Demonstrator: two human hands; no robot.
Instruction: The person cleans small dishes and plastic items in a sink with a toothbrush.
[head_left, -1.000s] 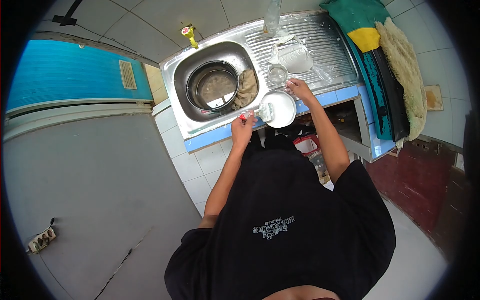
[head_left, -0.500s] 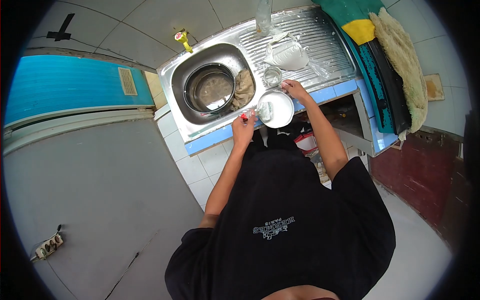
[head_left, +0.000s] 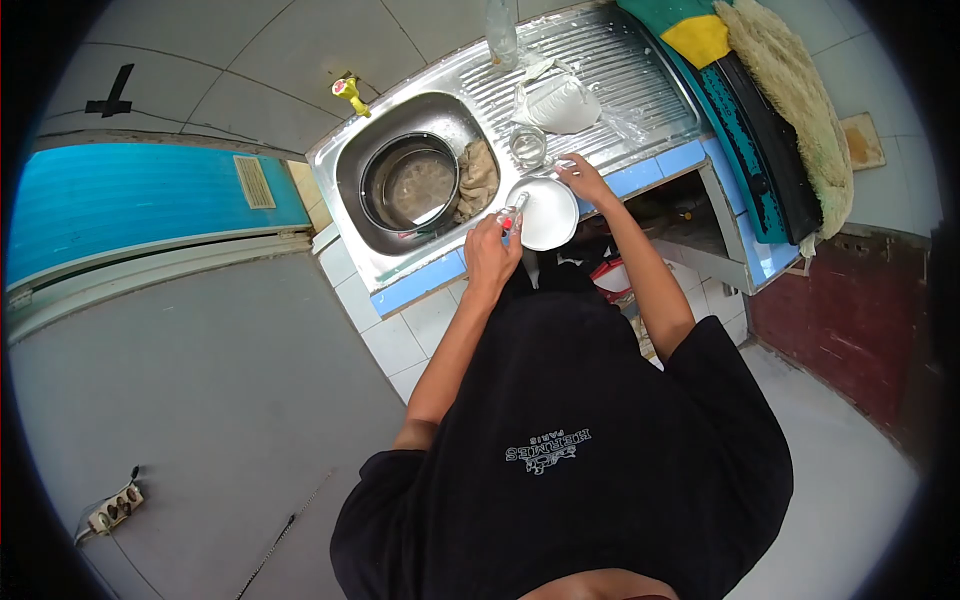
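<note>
Left hand [head_left: 490, 255]: fingers closed around the handle of a slim tool [head_left: 514, 216] with a red part; the tool is held at the left side of a white bowl [head_left: 549, 220]. Right hand [head_left: 583, 181]: fingers partly curled, placed at the upper right rim of the bowl; firmness of grip cannot be told. The bowl is located between the hands, over the front edge of the blue-tiled counter [head_left: 636, 178]; a white interior is seen.

Just beyond the bowl, a clear glass cup [head_left: 528, 146] is seen on the ribbed drainboard [head_left: 645, 80]. Beyond it, a white packet [head_left: 562, 106] is laid, and a clear bottle [head_left: 501, 36] is noted near the back edge. To the left, a dark round pan [head_left: 383, 192] holding cloudy liquid is contained in the sink basin [head_left: 441, 112], with a beige cloth [head_left: 477, 180] beside it. A yellow tap [head_left: 348, 92] is mounted behind.
</note>
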